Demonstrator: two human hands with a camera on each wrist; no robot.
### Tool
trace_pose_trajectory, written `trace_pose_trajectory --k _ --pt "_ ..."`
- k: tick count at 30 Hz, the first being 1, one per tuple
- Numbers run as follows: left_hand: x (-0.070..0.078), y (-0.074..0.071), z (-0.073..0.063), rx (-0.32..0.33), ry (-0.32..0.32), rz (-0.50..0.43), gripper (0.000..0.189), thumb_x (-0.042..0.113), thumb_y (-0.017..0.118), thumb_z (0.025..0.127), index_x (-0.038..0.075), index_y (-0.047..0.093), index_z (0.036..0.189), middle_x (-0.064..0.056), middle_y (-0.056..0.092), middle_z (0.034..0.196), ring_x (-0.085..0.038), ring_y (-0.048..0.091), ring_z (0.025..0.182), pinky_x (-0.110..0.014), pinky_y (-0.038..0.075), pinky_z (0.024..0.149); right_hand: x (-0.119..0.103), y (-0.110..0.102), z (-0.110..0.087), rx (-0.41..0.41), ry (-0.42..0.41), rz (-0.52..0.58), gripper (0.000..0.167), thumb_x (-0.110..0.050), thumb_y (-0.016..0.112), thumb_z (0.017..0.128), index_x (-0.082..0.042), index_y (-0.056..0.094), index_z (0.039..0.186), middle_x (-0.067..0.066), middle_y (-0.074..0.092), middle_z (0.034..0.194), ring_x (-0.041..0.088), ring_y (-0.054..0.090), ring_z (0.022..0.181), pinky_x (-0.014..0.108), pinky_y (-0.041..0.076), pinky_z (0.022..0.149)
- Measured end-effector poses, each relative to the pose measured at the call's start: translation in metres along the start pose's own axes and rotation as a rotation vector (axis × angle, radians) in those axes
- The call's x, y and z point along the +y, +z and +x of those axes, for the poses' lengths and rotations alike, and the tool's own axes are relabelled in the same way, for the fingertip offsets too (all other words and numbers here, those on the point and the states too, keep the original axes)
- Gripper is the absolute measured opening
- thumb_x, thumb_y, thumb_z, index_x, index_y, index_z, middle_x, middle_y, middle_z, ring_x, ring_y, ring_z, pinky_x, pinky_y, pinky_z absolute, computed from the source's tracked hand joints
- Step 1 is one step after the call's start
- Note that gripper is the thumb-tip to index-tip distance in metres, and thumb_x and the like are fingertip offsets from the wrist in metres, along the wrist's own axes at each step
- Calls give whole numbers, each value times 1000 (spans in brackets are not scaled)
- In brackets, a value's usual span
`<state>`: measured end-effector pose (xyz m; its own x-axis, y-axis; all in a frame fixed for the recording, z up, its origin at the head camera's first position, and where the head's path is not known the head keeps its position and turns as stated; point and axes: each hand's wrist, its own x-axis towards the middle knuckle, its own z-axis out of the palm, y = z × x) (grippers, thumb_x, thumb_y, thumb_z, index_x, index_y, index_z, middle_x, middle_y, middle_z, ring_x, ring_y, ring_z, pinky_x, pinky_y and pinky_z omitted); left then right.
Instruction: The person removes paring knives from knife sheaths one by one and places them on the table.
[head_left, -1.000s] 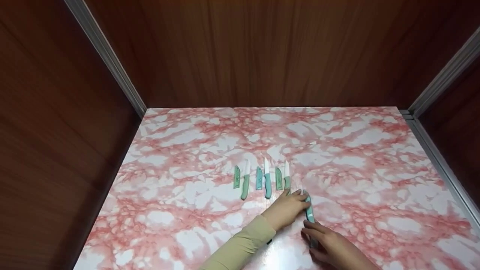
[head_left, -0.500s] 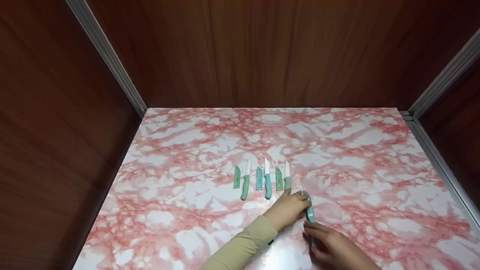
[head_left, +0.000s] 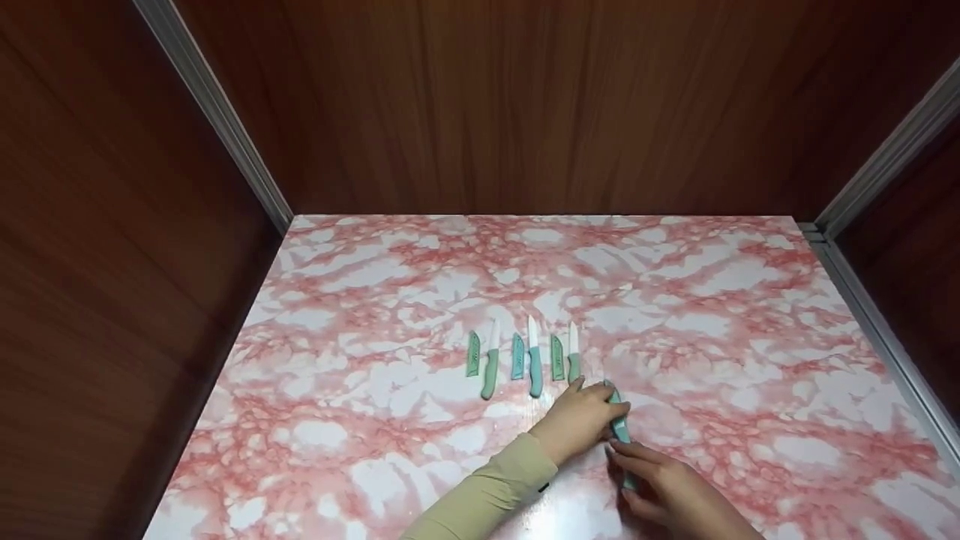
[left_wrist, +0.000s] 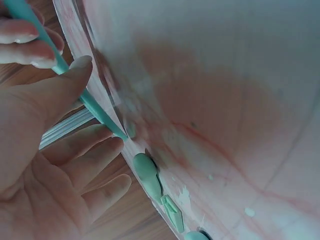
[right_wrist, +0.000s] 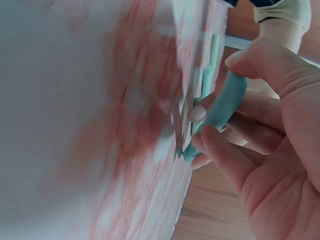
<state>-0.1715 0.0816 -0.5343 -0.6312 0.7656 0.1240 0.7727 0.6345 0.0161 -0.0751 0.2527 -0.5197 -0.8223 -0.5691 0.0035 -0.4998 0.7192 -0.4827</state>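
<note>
My left hand (head_left: 577,424) pinches a teal knife sheath (head_left: 613,394) between thumb and fingers. Just nearer to me, my right hand (head_left: 664,480) holds a small knife by its curved teal handle (right_wrist: 229,100), thumb at the handle's end. Sheath and knife lie along one line, with the blade mostly hidden. In the left wrist view the teal length (left_wrist: 97,110) runs from the right hand's fingers past my left thumb. To the left lie a green-handled knife (head_left: 490,373), a teal-handled knife (head_left: 535,373) and another green-handled knife (head_left: 574,364), white blades bare and pointing away.
Beside each bare knife, on its left, lies a sheath: a green one (head_left: 473,354), a teal one (head_left: 518,356) and another green one (head_left: 557,357). The table (head_left: 375,277) has a red and white marbled top. Brown wood panels (head_left: 510,105) stand behind and at both sides.
The white strip of blade showing between the sheath and the handle has shrunk. My left fingers have shifted slightly over the sheath. The three other knives have not moved.
</note>
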Motion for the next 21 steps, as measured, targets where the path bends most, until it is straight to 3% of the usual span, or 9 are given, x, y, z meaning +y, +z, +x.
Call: trace_pose_trajectory --k 6,12,16,21 --pt "1 0 1 48 -23 29 38 43 72 80 32 66 116 4 61 116 -10 53 115 -42 39 102 -2 0 0 101 -43 -36 41 -15 71 86 -4 63 124 9 58 128 25 59 111 40 53 84" --pt "2 -1 -2 64 -34 69 35 41 64 90 32 61 124 2 58 124 -15 52 118 -41 40 102 -2 1 0 205 -76 -66 35 -14 75 83 -8 69 116 7 60 127 22 61 108 37 54 80" --pt "2 0 -2 72 -44 75 35 41 59 94 33 59 129 0 56 128 -18 52 119 -41 39 102 -2 1 0 237 -107 -81 34 -14 77 80 -10 70 113 7 61 125 22 62 106 37 55 79" --pt "2 -1 -4 69 -57 66 38 40 54 97 33 55 135 -1 54 132 -20 51 122 -41 39 103 -1 -4 -1 254 -164 -91 45 -4 82 71 -7 69 114 9 60 125 26 62 106 39 55 77"
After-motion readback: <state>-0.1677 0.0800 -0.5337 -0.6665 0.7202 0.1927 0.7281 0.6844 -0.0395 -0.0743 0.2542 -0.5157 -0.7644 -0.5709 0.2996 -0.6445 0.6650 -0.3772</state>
